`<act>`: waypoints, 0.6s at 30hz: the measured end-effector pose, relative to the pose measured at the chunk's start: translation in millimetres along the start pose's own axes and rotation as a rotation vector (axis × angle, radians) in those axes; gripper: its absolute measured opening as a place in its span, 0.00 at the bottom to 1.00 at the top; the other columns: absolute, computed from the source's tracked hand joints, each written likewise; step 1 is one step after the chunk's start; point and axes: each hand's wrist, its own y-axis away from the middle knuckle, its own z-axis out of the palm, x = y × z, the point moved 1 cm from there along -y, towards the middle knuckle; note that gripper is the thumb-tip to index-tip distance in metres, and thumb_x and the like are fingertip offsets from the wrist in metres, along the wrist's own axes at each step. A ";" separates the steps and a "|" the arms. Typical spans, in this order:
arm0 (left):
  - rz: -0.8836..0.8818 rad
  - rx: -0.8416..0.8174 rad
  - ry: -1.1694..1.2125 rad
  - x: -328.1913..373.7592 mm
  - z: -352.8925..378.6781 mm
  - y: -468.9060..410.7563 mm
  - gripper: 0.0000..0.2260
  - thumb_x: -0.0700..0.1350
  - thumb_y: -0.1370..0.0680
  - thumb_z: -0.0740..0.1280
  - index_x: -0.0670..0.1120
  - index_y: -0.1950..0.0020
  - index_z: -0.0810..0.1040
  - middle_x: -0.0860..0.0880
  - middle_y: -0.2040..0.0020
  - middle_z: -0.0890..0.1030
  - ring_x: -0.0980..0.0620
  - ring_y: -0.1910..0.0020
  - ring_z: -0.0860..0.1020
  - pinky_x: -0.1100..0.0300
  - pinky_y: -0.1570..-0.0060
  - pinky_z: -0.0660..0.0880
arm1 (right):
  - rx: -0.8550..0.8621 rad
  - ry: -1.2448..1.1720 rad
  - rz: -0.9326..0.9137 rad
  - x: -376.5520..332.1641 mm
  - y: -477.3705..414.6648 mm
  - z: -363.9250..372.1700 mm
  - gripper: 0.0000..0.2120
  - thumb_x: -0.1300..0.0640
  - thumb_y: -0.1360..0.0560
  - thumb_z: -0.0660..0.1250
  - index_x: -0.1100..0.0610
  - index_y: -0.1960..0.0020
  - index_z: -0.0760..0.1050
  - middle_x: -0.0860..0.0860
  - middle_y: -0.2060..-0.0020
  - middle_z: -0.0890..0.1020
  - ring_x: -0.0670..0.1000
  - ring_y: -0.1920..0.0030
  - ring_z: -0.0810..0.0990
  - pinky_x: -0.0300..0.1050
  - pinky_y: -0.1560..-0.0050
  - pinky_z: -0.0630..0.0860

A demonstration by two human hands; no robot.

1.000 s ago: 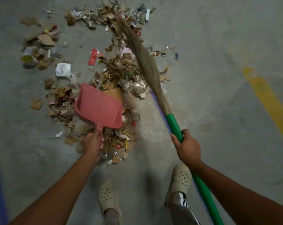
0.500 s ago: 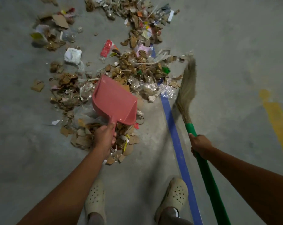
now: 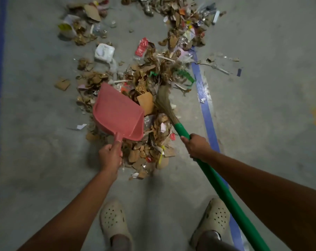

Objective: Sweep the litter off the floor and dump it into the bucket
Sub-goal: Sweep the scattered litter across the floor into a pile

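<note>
The person wears 2 cream clogs, the left clog (image 3: 113, 221) and the right clog (image 3: 217, 217), each pierced with round holes. Grey legwear shows above them: the left cuff (image 3: 120, 241) is plain and the right cuff (image 3: 209, 239) has a white stripe.

The floor (image 3: 262, 124) is grey concrete, matt and faintly mottled. The dustpan (image 3: 117, 115) is pink plastic, dull, with a fine grid texture inside its scoop. The broom (image 3: 217, 182) has a smooth green handle with a slight sheen, and bristles (image 3: 164, 100) of dry, straw-like fibre. The litter (image 3: 135, 156) is mostly torn brown cardboard, matt and rough-edged, mixed with crinkled clear film that glints. The blue tape (image 3: 207, 113) is smooth and partly shiny. The clogs (image 3: 113, 220) look like matt cream foam.
</note>
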 end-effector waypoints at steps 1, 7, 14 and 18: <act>0.007 -0.002 -0.007 2.1 -12.9 -6.3 0.14 0.49 0.18 0.66 0.42 0.59 0.73 0.45 0.69 0.72 0.57 0.83 0.64 0.68 0.82 0.58 | -0.001 -0.005 -0.015 -8.6 3.7 6.7 0.21 0.40 0.17 0.59 0.59 0.47 0.74 0.57 0.60 0.81 0.58 0.63 0.86 0.56 0.61 0.85; 0.026 -0.017 -0.096 23.6 -80.7 -26.6 0.13 0.46 0.18 0.65 0.41 0.60 0.71 0.44 0.70 0.71 0.57 0.84 0.64 0.67 0.83 0.57 | 0.029 -0.050 -0.064 -42.2 37.3 36.5 0.19 0.40 0.17 0.57 0.56 0.42 0.72 0.55 0.60 0.80 0.56 0.65 0.85 0.52 0.65 0.85; 0.076 -0.011 -0.136 47.0 -106.2 -49.9 0.14 0.46 0.18 0.65 0.38 0.59 0.73 0.43 0.71 0.71 0.57 0.86 0.64 0.70 0.83 0.58 | 0.231 -0.056 -0.158 -53.9 43.2 59.5 0.21 0.39 0.17 0.57 0.56 0.39 0.75 0.53 0.59 0.81 0.51 0.62 0.80 0.48 0.58 0.79; 0.123 -0.024 -0.144 62.2 -105.4 -60.0 0.15 0.48 0.18 0.66 0.40 0.60 0.73 0.44 0.71 0.72 0.56 0.85 0.65 0.69 0.83 0.59 | 0.331 -0.103 -0.157 -55.6 43.6 57.3 0.20 0.40 0.17 0.58 0.56 0.40 0.75 0.49 0.63 0.78 0.47 0.65 0.77 0.41 0.68 0.71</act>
